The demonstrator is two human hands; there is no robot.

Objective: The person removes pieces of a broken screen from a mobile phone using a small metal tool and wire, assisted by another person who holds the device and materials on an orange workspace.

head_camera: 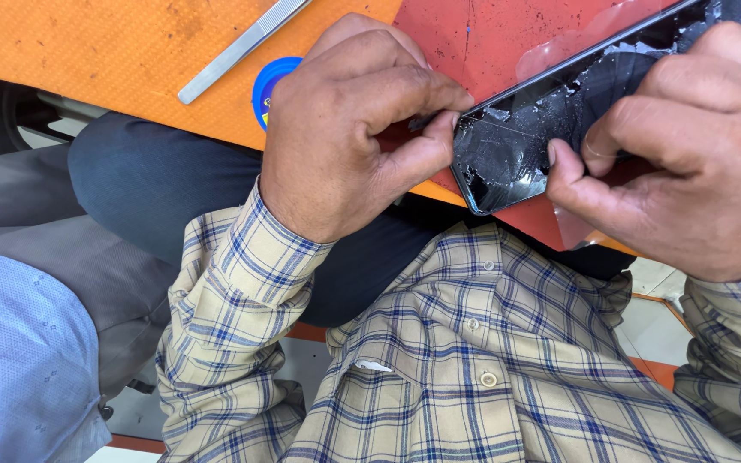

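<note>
A black phone with a badly cracked glass panel lies slanted over the edge of a red mat. My right hand grips the phone, thumb pressed on the broken glass and fingers wrapped over its far side. My left hand is pinched shut at the phone's near corner, thumb and forefinger holding what looks like a thin sliver or small tool against the cracked edge; the item itself is mostly hidden. Both sleeves are yellow-and-blue plaid.
The orange table carries metal tweezers at the top and a small blue round container behind my left hand. A person in grey trousers and a light blue shirt sits close at the left.
</note>
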